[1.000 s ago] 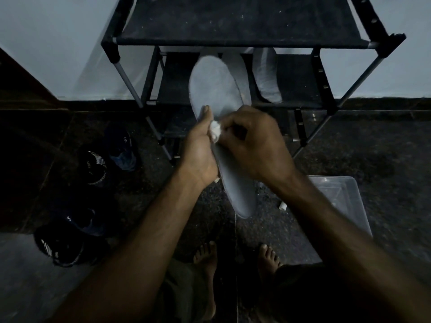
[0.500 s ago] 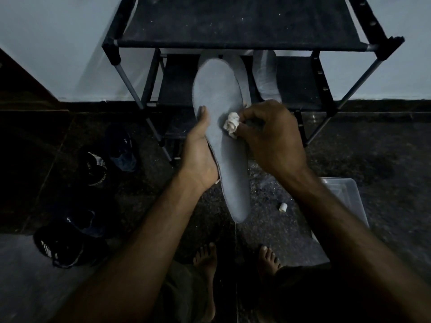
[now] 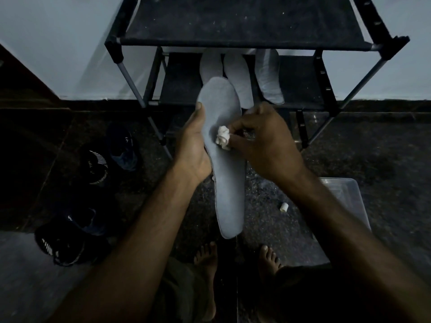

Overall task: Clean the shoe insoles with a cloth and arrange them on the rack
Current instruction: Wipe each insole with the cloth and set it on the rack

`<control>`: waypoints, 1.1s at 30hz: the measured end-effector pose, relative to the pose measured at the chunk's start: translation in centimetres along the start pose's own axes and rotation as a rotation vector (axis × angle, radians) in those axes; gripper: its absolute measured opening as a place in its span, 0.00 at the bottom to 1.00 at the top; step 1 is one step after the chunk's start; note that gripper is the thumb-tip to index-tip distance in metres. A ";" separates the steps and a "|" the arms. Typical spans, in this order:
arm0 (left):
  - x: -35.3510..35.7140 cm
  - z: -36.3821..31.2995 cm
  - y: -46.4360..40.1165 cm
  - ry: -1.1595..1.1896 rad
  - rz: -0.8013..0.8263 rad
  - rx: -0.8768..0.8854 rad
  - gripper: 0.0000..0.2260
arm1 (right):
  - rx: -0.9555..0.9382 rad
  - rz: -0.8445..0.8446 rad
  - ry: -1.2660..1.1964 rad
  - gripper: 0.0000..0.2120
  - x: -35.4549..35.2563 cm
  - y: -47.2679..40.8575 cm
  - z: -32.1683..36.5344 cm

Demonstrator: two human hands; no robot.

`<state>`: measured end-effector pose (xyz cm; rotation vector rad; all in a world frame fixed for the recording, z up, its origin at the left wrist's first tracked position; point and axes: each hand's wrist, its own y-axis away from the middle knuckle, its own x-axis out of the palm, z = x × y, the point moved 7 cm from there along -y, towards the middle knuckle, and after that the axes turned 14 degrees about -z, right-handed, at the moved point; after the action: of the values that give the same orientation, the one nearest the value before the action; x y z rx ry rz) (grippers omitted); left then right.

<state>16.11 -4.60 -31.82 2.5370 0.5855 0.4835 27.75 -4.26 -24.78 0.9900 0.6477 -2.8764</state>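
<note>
The rack's top shelf (image 3: 245,22) hides the upper ends of three insoles (image 3: 238,73)

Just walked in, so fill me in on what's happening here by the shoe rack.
A person stands barefoot in front of a black shoe rack, cleaning a grey insole. The left hand grips the insole along its edge, while the right hand pinches a small white cloth against its surface. Three more insoles already lie on the rack's lower shelf. Dark shoes sit on the floor to the left, and a clear plastic bin to the right.
</note>
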 end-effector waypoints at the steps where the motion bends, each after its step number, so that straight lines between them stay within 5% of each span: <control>1: -0.1 0.1 0.3 0.038 0.037 -0.008 0.18 | -0.053 -0.040 0.050 0.04 -0.1 0.1 0.3; 8: 0.0 0.1 0.2 0.106 0.040 -0.013 0.16 | -0.182 -0.303 0.308 0.07 -1.5 0.1 0.6; 13: -0.8 0.6 0.0 0.142 -0.029 -0.011 0.20 | -0.202 0.035 0.136 0.04 0.8 0.5 1.6; 17: 0.2 -0.3 1.3 0.047 -0.081 0.181 0.20 | -0.217 -0.119 0.152 0.07 0.0 -0.3 1.7; 19: 2.0 -1.1 2.4 0.117 0.259 0.248 0.18 | -0.158 -0.197 0.228 0.08 -1.0 -1.0 0.0; 20: 1.5 -0.2 1.3 -0.011 0.081 0.178 0.18 | -0.137 -0.208 0.250 0.08 -1.3 -1.2 -0.9; 21: 0.7 -1.8 1.8 -0.193 -0.099 0.367 0.19 | -0.129 -0.188 0.239 0.08 -1.4 -1.1 -1.4; 22: 0.5 -2.3 1.1 -0.108 -0.096 0.372 0.19 | -0.129 -0.141 0.202 0.07 -1.0 -0.9 -1.4; 23: 1.2 -2.9 1.4 0.175 0.070 0.373 0.19 | -0.136 -0.079 0.157 0.06 -0.5 -0.5 -1.0; 25: 1.5 0.0 0.6 0.130 0.015 0.024 0.20 | -0.156 0.008 0.064 0.03 0.4 0.2 0.6; 33: 1.5 -0.2 2.6 0.234 0.045 -0.027 0.23 | -0.083 -0.232 0.146 0.04 -2.0 -1.3 -2.1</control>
<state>18.07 -5.82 -29.93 2.4898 0.6007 0.8068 30.35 -2.47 -24.57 1.1949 0.9442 -2.9597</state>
